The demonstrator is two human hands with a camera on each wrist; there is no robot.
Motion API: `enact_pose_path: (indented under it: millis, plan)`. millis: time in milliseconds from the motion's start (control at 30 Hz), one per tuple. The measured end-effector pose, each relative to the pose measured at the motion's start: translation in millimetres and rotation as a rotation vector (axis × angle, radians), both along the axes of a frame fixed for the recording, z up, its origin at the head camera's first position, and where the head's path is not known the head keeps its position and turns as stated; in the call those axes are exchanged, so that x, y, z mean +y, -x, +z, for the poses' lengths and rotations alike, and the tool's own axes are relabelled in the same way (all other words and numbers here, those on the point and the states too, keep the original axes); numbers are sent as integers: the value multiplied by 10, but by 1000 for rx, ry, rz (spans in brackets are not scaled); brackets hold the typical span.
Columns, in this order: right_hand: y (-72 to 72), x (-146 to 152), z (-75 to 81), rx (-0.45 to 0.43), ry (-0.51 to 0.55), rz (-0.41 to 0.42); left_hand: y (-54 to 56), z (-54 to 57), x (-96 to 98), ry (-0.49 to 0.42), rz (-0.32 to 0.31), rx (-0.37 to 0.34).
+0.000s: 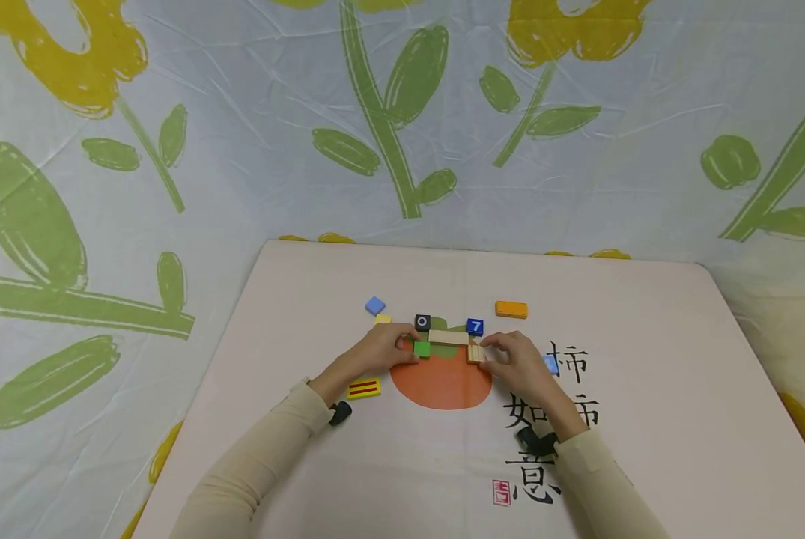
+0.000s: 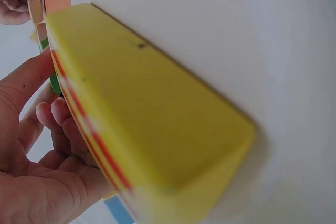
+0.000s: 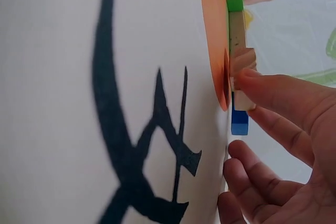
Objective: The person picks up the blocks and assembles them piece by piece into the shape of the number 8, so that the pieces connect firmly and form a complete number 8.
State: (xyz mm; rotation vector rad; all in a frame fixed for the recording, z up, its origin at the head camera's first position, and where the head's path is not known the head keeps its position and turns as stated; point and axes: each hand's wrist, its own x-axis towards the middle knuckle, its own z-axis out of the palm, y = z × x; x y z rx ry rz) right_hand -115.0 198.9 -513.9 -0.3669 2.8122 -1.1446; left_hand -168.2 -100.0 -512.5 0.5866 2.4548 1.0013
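Observation:
In the middle of the table, my left hand (image 1: 379,347) holds a small green block (image 1: 421,349) between thumb and fingers. Facing it, my right hand (image 1: 518,364) pinches a small striped wooden block (image 1: 475,354); the right wrist view shows the thumb against that wooden block (image 3: 244,61). Between the hands lies a long plain wooden block (image 1: 448,338). Just behind are a black block marked 0 (image 1: 422,323) and a blue block marked 7 (image 1: 475,326). A yellow block with red stripes (image 2: 142,93) looms close in the left wrist view, partly covering the left fingers.
Around the hands lie an orange block (image 1: 511,309), a light blue block (image 1: 375,305), and a yellow block (image 1: 383,319) half hidden by the left hand. Another blue block (image 1: 550,364) sits beside the right hand. The tabletop (image 1: 375,479) carries a printed orange fruit and black characters.

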Motion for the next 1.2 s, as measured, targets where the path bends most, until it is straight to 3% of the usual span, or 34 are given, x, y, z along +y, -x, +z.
enact_pose_path:
  millis: [1200]
  plan:
    - [-7,-12,-20,12,-32,-10,3,-18,-6,-8,-18,24]
